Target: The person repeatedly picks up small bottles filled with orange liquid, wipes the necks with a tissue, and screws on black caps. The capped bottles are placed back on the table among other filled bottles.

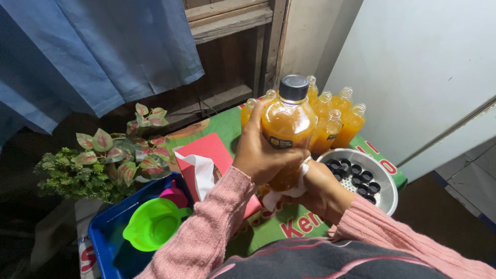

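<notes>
Left hand (258, 152) grips bottle (287, 124) upright – right hand (318, 188) below, pinching tissue (287, 192) against bottle base – bowl (385, 199) just right.

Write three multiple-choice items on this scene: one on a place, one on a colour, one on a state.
1. Where do the loose black caps lie?
A. in the metal colander
B. in the blue tray
C. on the red tissue box

2. What colour is the funnel in the blue tray?
A. orange
B. green
C. white

3. How is the held bottle closed?
A. open-necked
B. black cap on
C. stopped with tissue

Answers: 1 A, the caps sit inside the perforated bowl. 2 B, it is bright green. 3 B, a black cap tops it while the left hand grips it and the right hand presses a white tissue low against it.
</notes>
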